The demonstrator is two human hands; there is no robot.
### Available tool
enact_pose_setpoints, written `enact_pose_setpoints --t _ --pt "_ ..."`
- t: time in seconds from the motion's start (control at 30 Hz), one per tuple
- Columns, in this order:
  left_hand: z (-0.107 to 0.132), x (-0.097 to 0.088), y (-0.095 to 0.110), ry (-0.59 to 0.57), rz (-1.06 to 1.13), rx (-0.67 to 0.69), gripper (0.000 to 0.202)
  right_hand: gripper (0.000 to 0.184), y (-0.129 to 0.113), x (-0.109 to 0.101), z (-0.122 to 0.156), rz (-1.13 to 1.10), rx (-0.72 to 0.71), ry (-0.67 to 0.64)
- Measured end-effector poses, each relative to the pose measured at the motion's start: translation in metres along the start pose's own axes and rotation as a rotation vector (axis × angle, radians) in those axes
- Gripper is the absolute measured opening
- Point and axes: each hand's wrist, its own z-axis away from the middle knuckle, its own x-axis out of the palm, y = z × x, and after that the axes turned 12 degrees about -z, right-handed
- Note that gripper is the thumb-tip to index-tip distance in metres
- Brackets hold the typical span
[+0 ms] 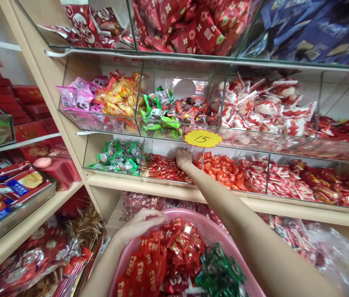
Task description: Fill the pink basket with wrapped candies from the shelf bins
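Observation:
My left hand (139, 225) curls over the near-left rim of a pink plastic basket (211, 231) and grips it. The basket holds a heap of red wrapped candies (162, 255) and some green wrapped ones (219, 274). My right arm stretches forward across the basket. My right hand (183, 158) is inside a clear shelf bin of small red candies (165, 169), fingers bent down into the pile. Whether they hold any candy is hidden.
Clear acrylic bins fill the wooden shelves: green candies (120, 156), red-and-white packets (270, 177), pink, yellow and green sweets above. A yellow tag marked 15 (203, 138) hangs on the bin's edge. Boxed biscuits (7, 185) sit on the left shelf. Bagged goods lie below.

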Motion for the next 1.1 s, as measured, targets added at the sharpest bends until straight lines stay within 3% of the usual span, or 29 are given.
enact_pose_setpoints --t 0.23,0.3,0.37,0.43,0.53,0.63,0.77,0.93,1.1 --pt "0.001 -0.002 0.006 0.004 -0.048 -0.02 0.032 0.027 -0.011 -0.032 0.027 -0.099 -0.137 0.052" --pt "0.001 -0.002 0.007 0.002 -0.045 -0.019 0.033 0.018 -0.011 -0.043 0.046 -0.334 -0.213 0.03" --pt "0.002 -0.002 0.008 -0.002 -0.029 -0.01 0.033 0.012 -0.009 -0.053 0.072 -0.717 -0.229 -0.033" --pt "0.002 -0.002 0.009 -0.012 -0.012 -0.005 0.033 0.016 -0.007 -0.06 0.1 -1.05 -0.145 -0.154" --pt "0.003 -0.003 0.011 -0.03 0.005 -0.005 0.03 0.02 -0.003 -0.066 0.137 -1.257 -0.048 -0.329" --pt "0.002 -0.004 0.012 -0.038 0.004 0.012 0.028 0.021 0.0 -0.064 0.16 -1.275 -0.012 -0.41" --pt "0.002 -0.004 0.012 -0.05 -0.031 -0.008 0.027 0.023 0.008 -0.055 0.171 -1.245 0.005 -0.478" --pt "0.003 -0.004 0.009 -0.044 -0.015 -0.018 0.029 0.021 0.029 -0.042 0.18 -1.087 -0.079 -0.499" --pt "0.004 -0.004 0.011 -0.042 -0.042 -0.013 0.03 0.021 0.05 -0.029 0.196 -0.831 -0.213 -0.601"
